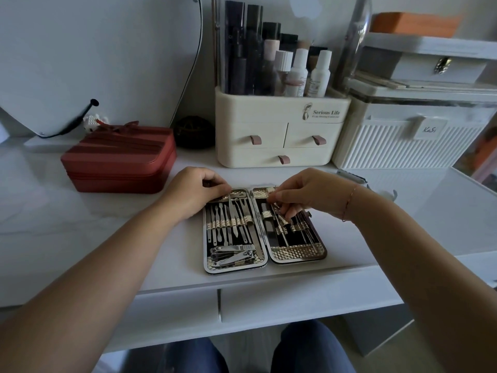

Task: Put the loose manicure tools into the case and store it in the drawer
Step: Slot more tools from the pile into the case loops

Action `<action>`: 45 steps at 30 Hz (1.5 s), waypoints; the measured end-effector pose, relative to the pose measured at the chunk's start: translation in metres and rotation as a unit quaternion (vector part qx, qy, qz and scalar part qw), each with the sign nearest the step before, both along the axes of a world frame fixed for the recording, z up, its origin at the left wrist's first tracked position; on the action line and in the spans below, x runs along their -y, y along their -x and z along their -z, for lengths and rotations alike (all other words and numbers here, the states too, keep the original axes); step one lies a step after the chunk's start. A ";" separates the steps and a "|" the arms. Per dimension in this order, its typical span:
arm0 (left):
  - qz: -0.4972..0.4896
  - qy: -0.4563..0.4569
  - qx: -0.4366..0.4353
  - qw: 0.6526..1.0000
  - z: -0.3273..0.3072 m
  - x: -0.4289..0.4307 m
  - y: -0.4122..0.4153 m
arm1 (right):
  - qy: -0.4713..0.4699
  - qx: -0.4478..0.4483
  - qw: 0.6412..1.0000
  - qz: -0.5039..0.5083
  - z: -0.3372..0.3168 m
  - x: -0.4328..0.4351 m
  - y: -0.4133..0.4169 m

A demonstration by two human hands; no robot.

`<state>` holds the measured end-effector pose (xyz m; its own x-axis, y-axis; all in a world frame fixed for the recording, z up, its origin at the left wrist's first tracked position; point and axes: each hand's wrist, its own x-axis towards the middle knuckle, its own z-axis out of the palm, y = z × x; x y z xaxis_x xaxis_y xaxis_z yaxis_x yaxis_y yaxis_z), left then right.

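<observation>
Knees: two legs in blue cloth point(309, 348) at the bottom edge, under the desk front
Drawers: two white fronts point(295, 302) below the desk edge, both closed; a narrow gap between them
Desk: white top point(121, 227); the case lies near its front edge, about in the middle
Case: open flat point(265, 230), two halves side by side, hinge running away from the camera; dark lining, gold woven straps across each half
Left half: a row of thin steel tools point(231, 224) tucked under a strap; nail clippers point(234, 254) stacked at the near end
Right half: several tools under short straps; gold pocket along the near end
Left hand: point(195, 192) rests on the far left corner of the case; fingers curled, tips pressed down on the rim; no tool seen in its grip
Right hand: point(301, 196) over the far part of the right half; thumb and fingers pinched on a thin steel tool point(277, 208) that slants down toward a strap; thin bracelet on the wrist
Loose tool: one metal piece point(349, 175) on the desk behind the right wrist, well apart from the case; blurred
Red box: zipped, ribboned point(118, 160), far left of the case, on the desk
Organiser: cream point(282, 130), behind the case; three small drawers with pink pulls; bottles and tubes standing on top
Bin: white ribbed point(403, 141) just right of the organiser
</observation>
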<state>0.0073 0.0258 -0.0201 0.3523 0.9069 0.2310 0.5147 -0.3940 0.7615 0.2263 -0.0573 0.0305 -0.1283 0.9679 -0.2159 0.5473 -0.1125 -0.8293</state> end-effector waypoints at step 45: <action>0.104 0.187 0.214 0.953 -0.037 0.006 -0.045 | -0.358 0.124 0.923 0.067 -0.004 -0.034 0.003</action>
<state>0.0528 0.0201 0.0170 0.4791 0.8751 0.0682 0.0662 -0.1135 0.9913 0.2237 -0.0232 0.0349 -0.0304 0.8779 0.4779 0.7515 0.3353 -0.5682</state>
